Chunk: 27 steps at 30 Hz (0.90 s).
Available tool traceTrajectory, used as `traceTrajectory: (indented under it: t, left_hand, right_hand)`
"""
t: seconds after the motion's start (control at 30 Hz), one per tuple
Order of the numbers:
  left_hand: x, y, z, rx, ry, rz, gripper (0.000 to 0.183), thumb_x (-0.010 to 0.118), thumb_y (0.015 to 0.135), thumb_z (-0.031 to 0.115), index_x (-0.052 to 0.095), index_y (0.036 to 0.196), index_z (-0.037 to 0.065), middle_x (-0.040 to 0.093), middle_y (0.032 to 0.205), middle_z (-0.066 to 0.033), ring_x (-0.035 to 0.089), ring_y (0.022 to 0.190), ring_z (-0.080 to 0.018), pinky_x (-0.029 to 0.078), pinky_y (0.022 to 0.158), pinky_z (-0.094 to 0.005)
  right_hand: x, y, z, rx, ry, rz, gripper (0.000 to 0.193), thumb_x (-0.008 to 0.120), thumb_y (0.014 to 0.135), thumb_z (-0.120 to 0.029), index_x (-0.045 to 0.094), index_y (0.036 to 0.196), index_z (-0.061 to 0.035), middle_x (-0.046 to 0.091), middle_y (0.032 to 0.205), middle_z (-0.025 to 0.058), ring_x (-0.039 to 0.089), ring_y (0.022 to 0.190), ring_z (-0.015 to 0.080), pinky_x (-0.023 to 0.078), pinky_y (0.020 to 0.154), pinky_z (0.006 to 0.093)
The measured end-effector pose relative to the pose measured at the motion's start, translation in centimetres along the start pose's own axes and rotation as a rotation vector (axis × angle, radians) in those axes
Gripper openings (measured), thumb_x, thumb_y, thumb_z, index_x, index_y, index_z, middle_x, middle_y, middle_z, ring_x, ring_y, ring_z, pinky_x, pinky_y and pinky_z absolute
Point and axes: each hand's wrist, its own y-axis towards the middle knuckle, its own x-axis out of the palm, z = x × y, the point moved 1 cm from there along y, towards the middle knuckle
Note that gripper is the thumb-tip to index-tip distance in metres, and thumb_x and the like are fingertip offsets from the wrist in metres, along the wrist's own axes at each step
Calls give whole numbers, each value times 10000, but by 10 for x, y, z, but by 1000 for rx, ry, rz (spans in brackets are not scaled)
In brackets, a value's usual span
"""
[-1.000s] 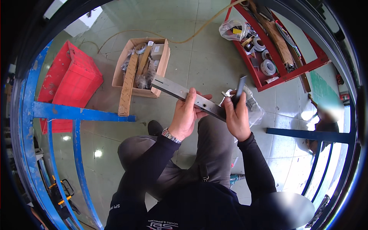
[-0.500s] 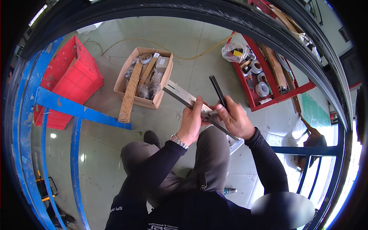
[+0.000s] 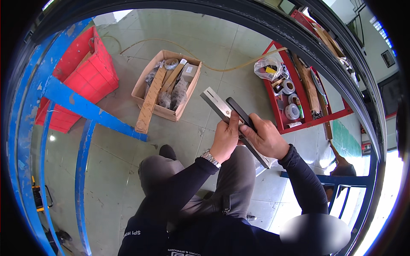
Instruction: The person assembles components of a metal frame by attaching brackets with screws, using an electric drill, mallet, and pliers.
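My left hand [image 3: 225, 137] grips a long grey metal bar [image 3: 216, 103] near its middle; the bar runs from upper left down to lower right over my knees. My right hand [image 3: 265, 137] holds a narrow black strip [image 3: 237, 110] laid against the bar's upper side, fingers wrapped around both. A watch sits on my left wrist. I am crouched, with grey trousers and a dark shoe below the hands.
An open cardboard box [image 3: 145, 85] with wooden slats and bagged hardware stands on the floor ahead. A red crate [image 3: 81, 72] is at the left, a red tray [image 3: 314, 121] with tape rolls and tools at the right. Blue steel frames [image 3: 81, 106] run along the left.
Both hands lifted the bar closer to me and tilted it steeper. The black strip, earlier held upright off the bar, now lies along it.
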Motion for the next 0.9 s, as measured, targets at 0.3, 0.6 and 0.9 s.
traceTrajectory:
  t: [0.3, 0.6, 0.9]
  left_hand:
    - [-4, 1, 0, 67, -22, 57, 805, 276, 973, 710, 554, 635, 34, 509, 542, 2, 516, 472, -70, 405, 403, -242]
    - [-7, 7, 8, -66, -113, 111, 677, 314, 963, 717, 442, 707, 104, 430, 596, 42, 455, 466, -56, 361, 390, -243]
    - [-4, 6, 15, -23, -95, 147, 741, 338, 946, 732, 529, 763, 40, 491, 599, 9, 522, 465, -82, 402, 377, -228]
  right_hand:
    - [-20, 11, -22, -352, -103, -79, 298, 730, 805, -69, 668, 1094, -35, 600, 993, 133, 612, 896, 305, 501, 799, 392]
    - [-33, 5, -35, -585, -321, -135, 316, 679, 780, -19, 707, 1074, -133, 612, 1150, 107, 608, 1054, 304, 499, 887, 416]
    - [-36, -2, -33, -353, -7, -113, 366, 645, 782, -35, 643, 1142, 33, 624, 1168, 216, 632, 1093, 351, 510, 934, 417]
